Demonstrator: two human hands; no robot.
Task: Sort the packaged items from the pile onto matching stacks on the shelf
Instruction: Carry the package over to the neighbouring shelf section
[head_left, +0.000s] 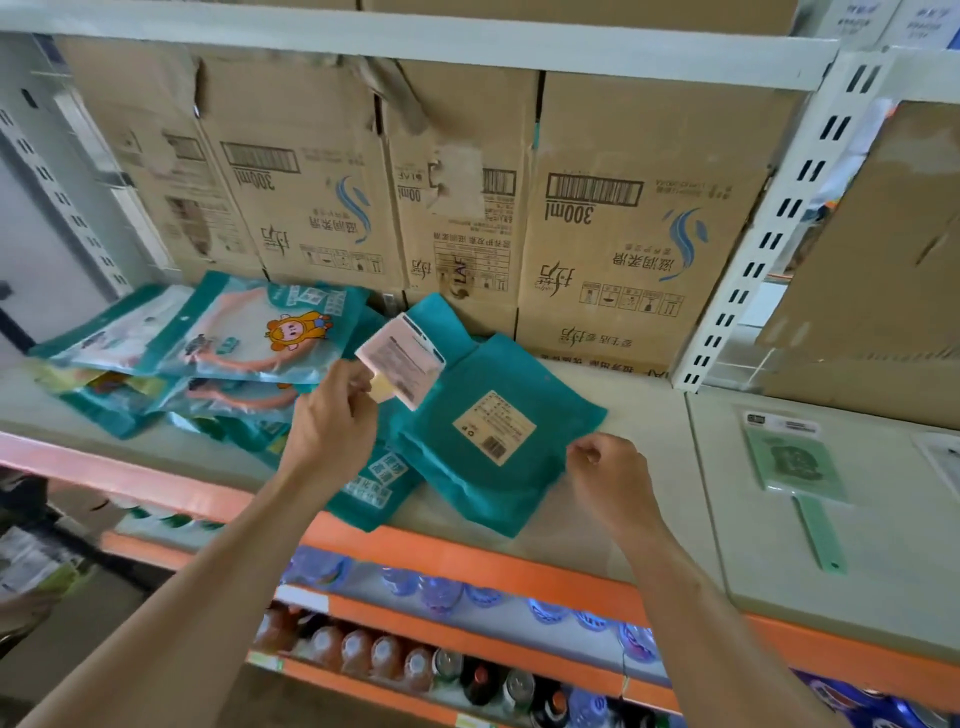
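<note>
While the left hand (332, 415) pinches a pink packet (400, 358) above the teal pile (493, 441), sorting is mid-step; the next move requires locating its matching stack. The right hand (608, 467) curls beside the pile; whether it grips anything cannot be told.

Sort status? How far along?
Done: a stack of cartoon-print packs lies at left. In hand: left hand pinches a small pink pack; right hand is at the teal pile edge. Left: that pile, loose and unsorted.
</note>
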